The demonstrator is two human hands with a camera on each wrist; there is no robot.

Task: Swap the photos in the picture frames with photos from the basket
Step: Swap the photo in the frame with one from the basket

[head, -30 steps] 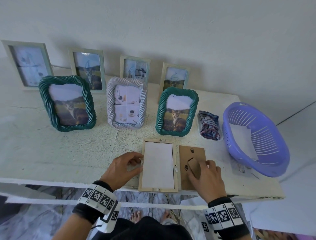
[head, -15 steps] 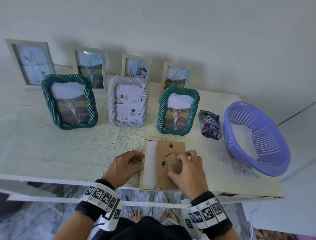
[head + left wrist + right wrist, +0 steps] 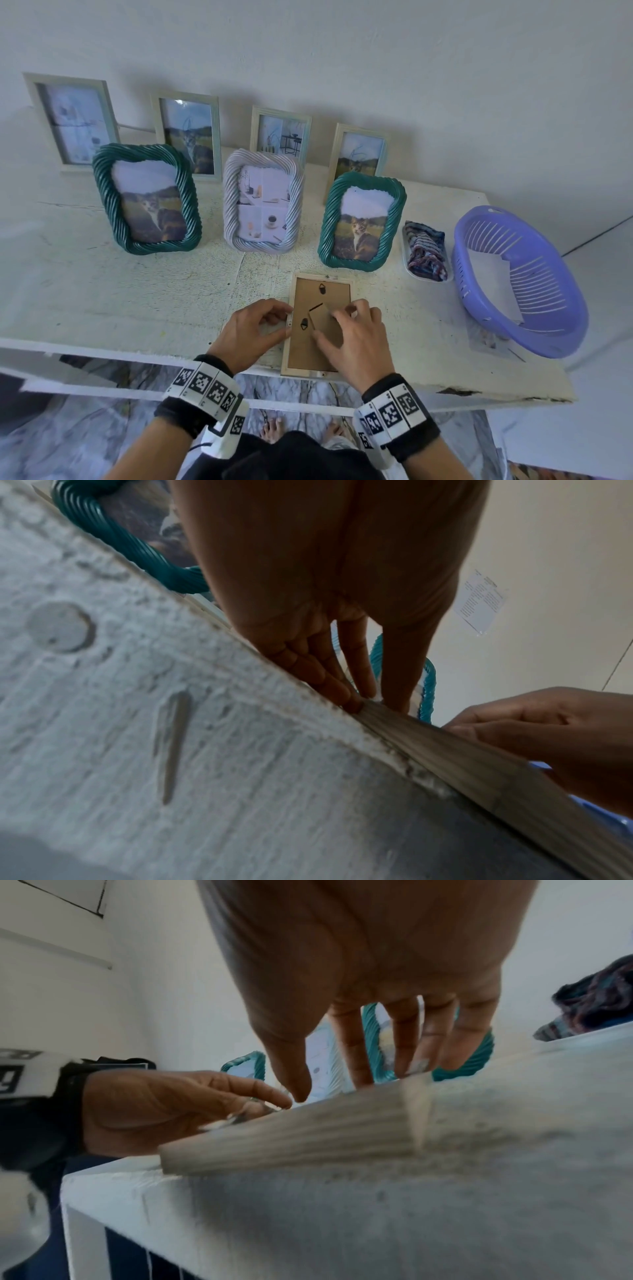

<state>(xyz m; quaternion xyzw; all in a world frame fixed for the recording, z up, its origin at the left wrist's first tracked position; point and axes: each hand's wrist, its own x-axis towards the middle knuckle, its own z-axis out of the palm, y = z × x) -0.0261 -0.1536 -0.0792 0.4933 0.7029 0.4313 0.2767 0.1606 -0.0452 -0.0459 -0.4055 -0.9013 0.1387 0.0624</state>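
Table (image 3: 102, 308) carries the wooden frame (image 3: 289, 356) face down at its near edge. We see our left hand (image 3: 251, 330) pinching the frame's left side, right hand (image 3: 352, 337) fingers (image 3: 342, 310) pressing its brown backing (image 3: 322, 294).

Eight picture frames (image 3: 317, 325) on the table: seven standing, one lying face down. One purple basket (image 3: 520, 284), one folded cloth (image 3: 426, 251), two hands (image 3: 251, 330).

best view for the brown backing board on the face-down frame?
Head view: the backing board shows nearly whole, seated in the frame, right hand covering its lower right. Both wrist views show only the frame's ribbed outer edge; the board itself is hidden.
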